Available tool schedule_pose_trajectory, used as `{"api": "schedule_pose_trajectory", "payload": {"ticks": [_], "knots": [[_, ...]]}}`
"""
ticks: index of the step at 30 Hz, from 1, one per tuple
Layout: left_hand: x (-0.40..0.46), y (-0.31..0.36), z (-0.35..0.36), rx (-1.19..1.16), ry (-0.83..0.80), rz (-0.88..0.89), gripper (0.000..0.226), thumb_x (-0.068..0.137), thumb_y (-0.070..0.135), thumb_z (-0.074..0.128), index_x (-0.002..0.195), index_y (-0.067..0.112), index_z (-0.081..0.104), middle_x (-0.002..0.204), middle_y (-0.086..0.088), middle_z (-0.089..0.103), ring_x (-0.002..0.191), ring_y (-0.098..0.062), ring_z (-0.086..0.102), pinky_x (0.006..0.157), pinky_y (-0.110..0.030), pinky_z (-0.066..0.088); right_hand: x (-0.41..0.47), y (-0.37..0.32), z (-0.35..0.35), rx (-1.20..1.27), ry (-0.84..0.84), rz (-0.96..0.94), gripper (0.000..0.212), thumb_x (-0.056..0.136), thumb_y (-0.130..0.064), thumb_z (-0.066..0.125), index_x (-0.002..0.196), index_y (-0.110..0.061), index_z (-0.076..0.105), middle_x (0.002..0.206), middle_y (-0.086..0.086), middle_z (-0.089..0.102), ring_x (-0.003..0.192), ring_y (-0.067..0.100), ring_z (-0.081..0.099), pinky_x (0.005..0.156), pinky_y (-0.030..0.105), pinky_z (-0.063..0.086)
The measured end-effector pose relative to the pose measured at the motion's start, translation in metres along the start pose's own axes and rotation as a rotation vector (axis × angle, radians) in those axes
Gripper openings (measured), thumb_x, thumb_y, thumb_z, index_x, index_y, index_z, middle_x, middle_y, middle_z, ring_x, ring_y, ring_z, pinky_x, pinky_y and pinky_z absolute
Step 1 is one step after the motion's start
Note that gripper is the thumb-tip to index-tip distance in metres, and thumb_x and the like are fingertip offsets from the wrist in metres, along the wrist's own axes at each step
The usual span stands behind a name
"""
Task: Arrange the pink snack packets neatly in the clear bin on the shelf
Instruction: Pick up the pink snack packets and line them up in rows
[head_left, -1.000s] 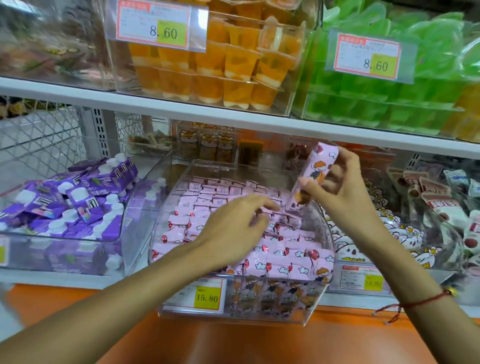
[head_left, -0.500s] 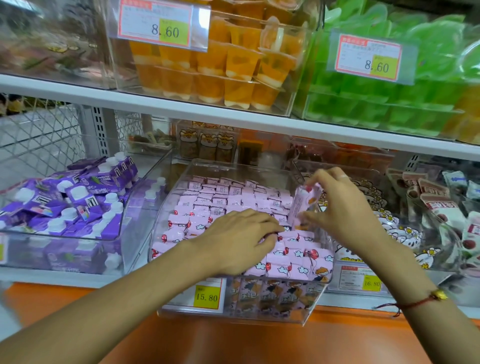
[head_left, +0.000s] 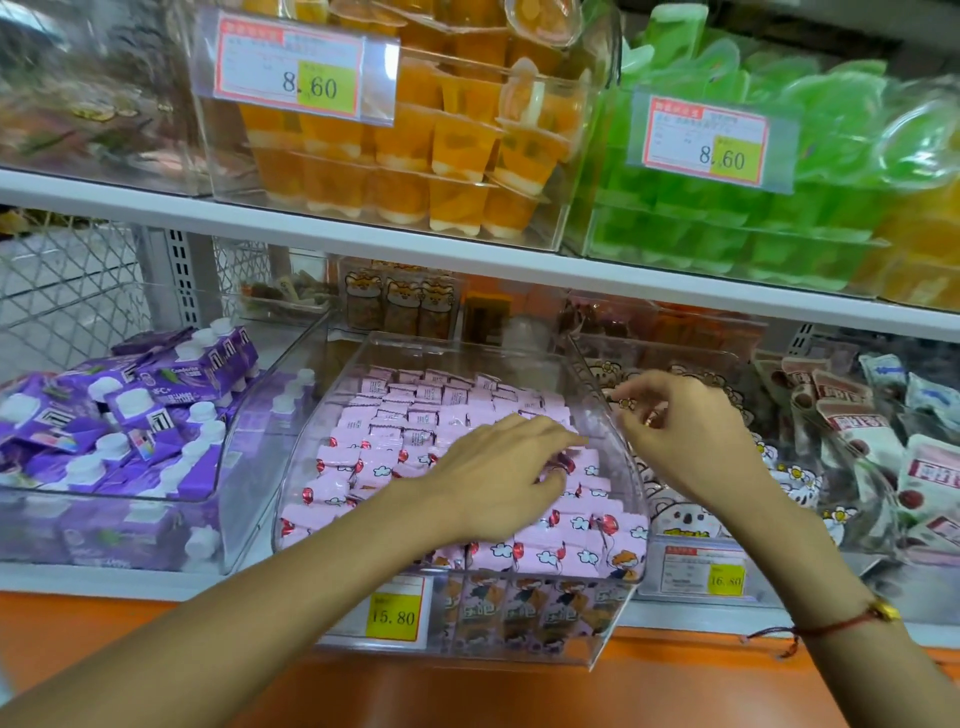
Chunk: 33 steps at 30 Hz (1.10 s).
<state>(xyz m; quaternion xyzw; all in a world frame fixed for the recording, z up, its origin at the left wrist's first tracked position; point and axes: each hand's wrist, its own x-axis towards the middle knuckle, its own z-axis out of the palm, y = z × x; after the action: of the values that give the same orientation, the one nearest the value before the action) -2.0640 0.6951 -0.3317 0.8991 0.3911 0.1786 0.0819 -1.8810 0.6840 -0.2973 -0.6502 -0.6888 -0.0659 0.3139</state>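
Rows of pink snack packets (head_left: 395, 415) fill the clear bin (head_left: 291, 467) at the middle of the lower shelf. My left hand (head_left: 493, 478) lies palm down on the packets at the centre right, its fingers spread over them and touching them. My right hand (head_left: 680, 436) hovers over the bin's right wall with loosely curled fingers, and no packet shows in it. The packets under my left hand are hidden.
A bin of purple cartons (head_left: 130, 415) stands to the left, and bins of cartoon-printed and white packets (head_left: 909, 467) to the right. The white upper shelf (head_left: 467, 260), holding orange jelly cups (head_left: 441, 156) and green ones (head_left: 779, 182), hangs close above. A yellow price tag (head_left: 395, 616) marks the bin's front.
My right hand brought a pink packet down from above the bin into its right side and let it go. My left hand stayed on the packets, sliding slightly right.
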Motion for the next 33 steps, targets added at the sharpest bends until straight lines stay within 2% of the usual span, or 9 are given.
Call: {"api": "schedule_pose_trajectory", "payload": {"ticks": [8, 12, 14, 16, 20, 22, 25, 28, 33], "knots": [[0.009, 0.008, 0.006, 0.105, -0.143, 0.002, 0.041, 0.102, 0.033, 0.028, 0.138, 0.025, 0.043, 0.145, 0.005, 0.041, 0.128, -0.019, 0.034, 0.104, -0.036, 0.030, -0.002, 0.005, 0.006, -0.019, -0.121, 0.056, 0.009, 0.087, -0.025, 0.060, 0.088, -0.028, 0.069, 0.069, -0.011, 0.063, 0.065, 0.012, 0.061, 0.059, 0.026, 0.047], [-0.017, 0.001, -0.018, 0.181, 0.200, -0.008, 0.036, 0.100, 0.032, 0.035, 0.131, 0.025, 0.052, 0.137, 0.011, 0.047, 0.124, -0.013, 0.040, 0.098, -0.028, 0.034, -0.003, -0.002, 0.005, -0.041, -0.023, 0.001, 0.009, 0.086, -0.024, 0.061, 0.089, -0.027, 0.069, 0.077, -0.008, 0.065, 0.066, 0.015, 0.057, 0.057, 0.025, 0.041], [-0.041, -0.013, -0.042, 0.353, 0.347, -0.057, 0.034, 0.097, 0.031, 0.041, 0.131, 0.028, 0.048, 0.134, 0.011, 0.047, 0.116, -0.013, 0.046, 0.084, -0.027, 0.038, -0.003, -0.012, 0.002, -0.004, 0.037, -0.061, 0.010, 0.085, -0.022, 0.062, 0.092, -0.026, 0.069, 0.080, -0.010, 0.061, 0.070, 0.014, 0.056, 0.059, 0.024, 0.038], [-0.069, -0.028, -0.065, 0.528, 0.399, -0.240, 0.035, 0.095, 0.032, 0.046, 0.130, 0.030, 0.044, 0.125, 0.008, 0.049, 0.107, -0.017, 0.052, 0.068, -0.030, 0.040, -0.003, -0.029, 0.005, 0.042, 0.022, -0.135, 0.011, 0.086, -0.023, 0.061, 0.093, -0.027, 0.068, 0.081, -0.012, 0.060, 0.076, 0.012, 0.058, 0.063, 0.024, 0.039], [-0.104, -0.047, -0.075, 0.537, 0.317, -0.635, 0.034, 0.095, 0.047, 0.034, 0.123, 0.029, 0.043, 0.115, 0.004, 0.060, 0.101, -0.024, 0.061, 0.060, -0.032, 0.037, -0.009, -0.077, 0.035, 0.050, -0.172, -0.310, 0.022, 0.091, -0.034, 0.055, 0.110, -0.028, 0.064, 0.103, -0.007, 0.063, 0.096, 0.014, 0.057, 0.072, 0.026, 0.043], [-0.110, -0.055, -0.065, 0.470, 0.233, -0.648, 0.037, 0.096, 0.048, 0.033, 0.127, 0.028, 0.041, 0.114, -0.001, 0.064, 0.103, -0.029, 0.062, 0.070, -0.035, 0.045, -0.014, -0.096, 0.054, 0.058, -0.297, -0.387, 0.038, 0.094, -0.039, 0.050, 0.129, -0.024, 0.053, 0.130, 0.002, 0.056, 0.117, 0.020, 0.050, 0.091, 0.031, 0.043], [-0.116, -0.065, -0.051, 0.389, 0.240, -0.584, 0.038, 0.097, 0.037, 0.038, 0.134, 0.026, 0.037, 0.109, -0.006, 0.067, 0.101, -0.033, 0.062, 0.074, -0.037, 0.046, -0.019, -0.109, 0.076, 0.043, -0.556, -0.448, 0.054, 0.098, -0.045, 0.037, 0.148, -0.028, 0.026, 0.156, 0.002, 0.023, 0.142, 0.020, 0.020, 0.115, 0.038, 0.022], [-0.118, -0.065, -0.044, 0.269, 0.369, -0.588, 0.040, 0.094, 0.030, 0.044, 0.134, 0.029, 0.044, 0.102, -0.009, 0.070, 0.095, -0.038, 0.063, 0.073, -0.039, 0.047, -0.016, -0.105, 0.081, 0.095, -0.740, -0.417, 0.050, 0.101, -0.045, 0.029, 0.149, -0.033, 0.022, 0.159, -0.005, 0.012, 0.145, 0.015, 0.012, 0.117, 0.038, 0.013], [-0.118, -0.062, -0.034, 0.144, 0.439, -0.528, 0.037, 0.093, 0.032, 0.047, 0.129, 0.037, 0.049, 0.091, 0.008, 0.072, 0.090, -0.023, 0.067, 0.072, -0.035, 0.048, -0.003, -0.096, 0.071, 0.160, -0.760, -0.404, 0.042, 0.099, -0.041, 0.040, 0.138, -0.028, 0.047, 0.145, -0.002, 0.036, 0.129, 0.018, 0.038, 0.104, 0.030, 0.031]]}}
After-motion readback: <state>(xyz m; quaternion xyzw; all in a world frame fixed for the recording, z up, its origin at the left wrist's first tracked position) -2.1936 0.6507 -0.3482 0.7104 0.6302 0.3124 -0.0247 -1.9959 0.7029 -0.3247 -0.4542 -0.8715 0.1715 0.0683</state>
